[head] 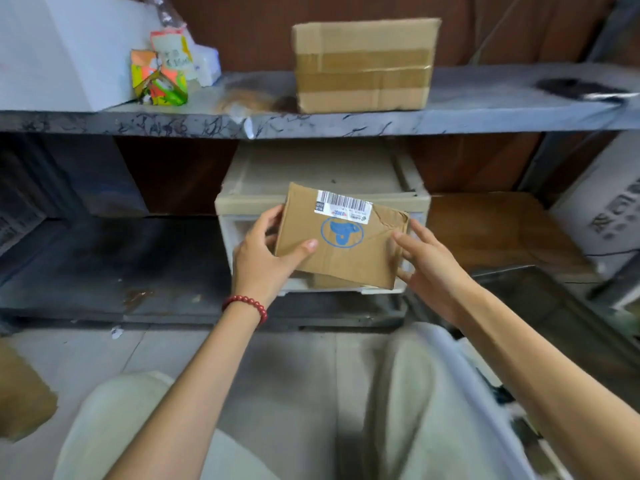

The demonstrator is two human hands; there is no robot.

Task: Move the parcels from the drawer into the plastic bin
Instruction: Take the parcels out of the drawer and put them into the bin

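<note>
Left hand [263,258] clamped parcel [341,237] at left edge, thumb on top face, fingers curled behind. Right hand [426,265] spread, straight fingers touching right edge, thumb on face. Parcel tilted, held in front of drawer [242,202]; second parcel [329,281] partly hidden beneath. Upper shelf edge [311,123] overhead; lower shelf [156,254] bare to left
</note>
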